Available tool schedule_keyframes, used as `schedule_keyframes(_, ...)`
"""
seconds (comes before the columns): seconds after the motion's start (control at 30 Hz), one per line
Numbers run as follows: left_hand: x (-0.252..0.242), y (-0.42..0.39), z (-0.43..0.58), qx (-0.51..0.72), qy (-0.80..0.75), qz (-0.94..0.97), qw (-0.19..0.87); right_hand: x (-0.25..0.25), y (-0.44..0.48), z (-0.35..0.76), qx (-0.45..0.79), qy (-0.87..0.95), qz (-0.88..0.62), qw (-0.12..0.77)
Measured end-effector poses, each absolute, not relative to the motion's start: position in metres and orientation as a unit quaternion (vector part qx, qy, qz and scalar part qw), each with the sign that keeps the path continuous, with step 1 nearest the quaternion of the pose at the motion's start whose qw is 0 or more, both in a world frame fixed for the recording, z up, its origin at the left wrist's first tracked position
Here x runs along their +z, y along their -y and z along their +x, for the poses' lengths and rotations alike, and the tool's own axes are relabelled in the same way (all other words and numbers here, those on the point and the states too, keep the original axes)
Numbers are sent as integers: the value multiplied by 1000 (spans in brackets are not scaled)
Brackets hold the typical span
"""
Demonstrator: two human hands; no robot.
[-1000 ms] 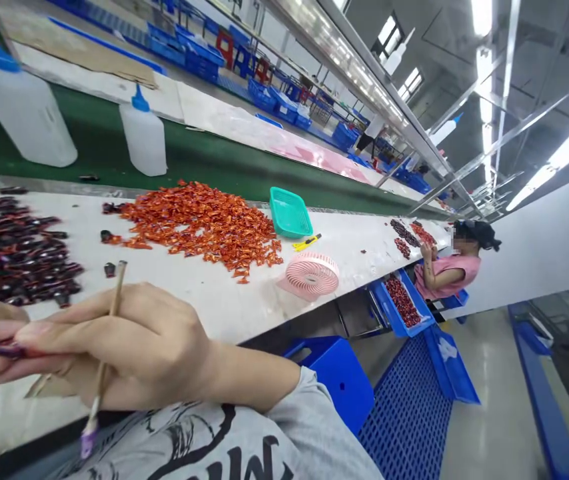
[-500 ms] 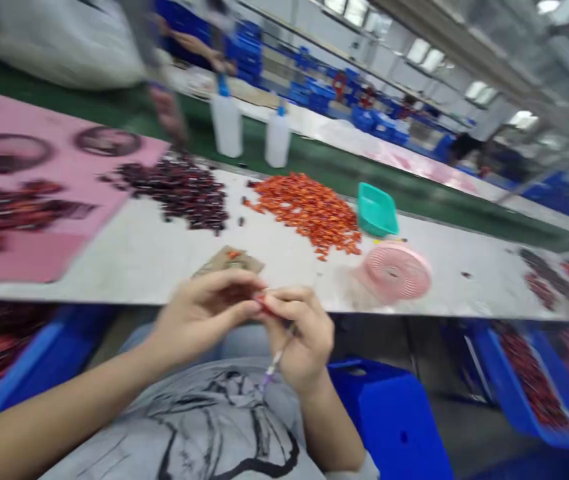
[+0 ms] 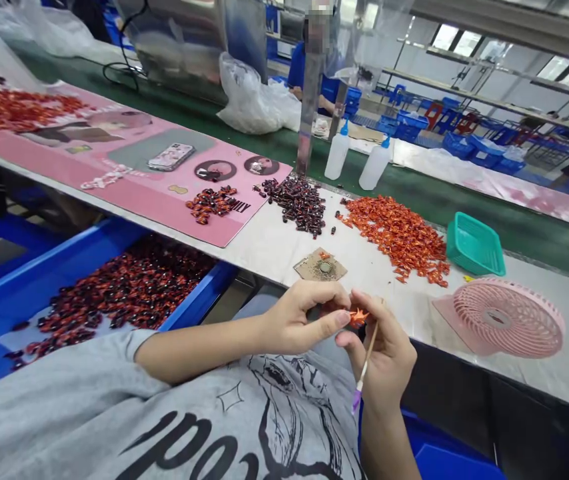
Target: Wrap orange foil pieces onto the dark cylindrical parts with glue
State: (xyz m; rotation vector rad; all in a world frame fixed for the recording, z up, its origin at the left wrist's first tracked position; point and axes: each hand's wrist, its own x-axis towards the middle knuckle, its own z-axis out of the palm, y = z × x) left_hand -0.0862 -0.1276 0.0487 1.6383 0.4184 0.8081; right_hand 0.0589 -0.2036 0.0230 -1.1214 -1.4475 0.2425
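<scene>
My left hand [image 3: 304, 317] is closed, pinching a small spiky orange plastic piece [image 3: 358, 317] between thumb and fingertips. My right hand [image 3: 389, 353] faces it, its fingertips close by the piece; whether they touch it I cannot tell. A thin wooden stick [image 3: 370, 353] with a white and purple lower end lies in the right hand, slanting down across the fingers. Just beyond the hands, a square of brown cardboard [image 3: 309, 267] on the table bears a round greyish patch and a small orange bit. Behind it are a heap of dark pieces [image 3: 297, 205] and a heap of orange pieces [image 3: 397, 233].
At right stand a pink fan [image 3: 509, 317] and a green basket [image 3: 477, 247]. Two white squeeze bottles [image 3: 337, 155] stand behind the heaps. A pink mat [image 3: 164, 200] at left carries a phone [image 3: 171, 157] and pieces. Below it, a blue bin [image 3: 179, 313] holds many dark-red pieces. A person sits across.
The view has swung left, bringing the phone and more of the bin into sight. My fingers have parted slightly around the orange piece, and the stick stays in my right hand.
</scene>
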Motion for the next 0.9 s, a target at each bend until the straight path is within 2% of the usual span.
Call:
schedule_keyframes(0.27,49,129,-106,339,-165,752,541,34,211,29,191,541,-508,643)
schedule_keyframes(0.43,50,129,-129,367,-141,782,484,44,207,10,307,525,-429,668)
schedule_keyframes(0.53,51,122,-136,419,-92,809,403,54,202,5,374,516,-389,666)
schedule_keyframes(0.63,49,107,-133,540,10,800,260,59,191,6,411,503,-388,654)
schedule_keyframes(0.7,45,95,-126,603,21,773,196,59,179,7,433,498,-393,640)
schedule_keyframes(0.83,25,62,-110,656,-40,734,171,53,145,11,446,514,-414,604)
schedule_keyframes(0.9,12,35,-102,592,-47,776,211,47,123,17,444,502,-449,591)
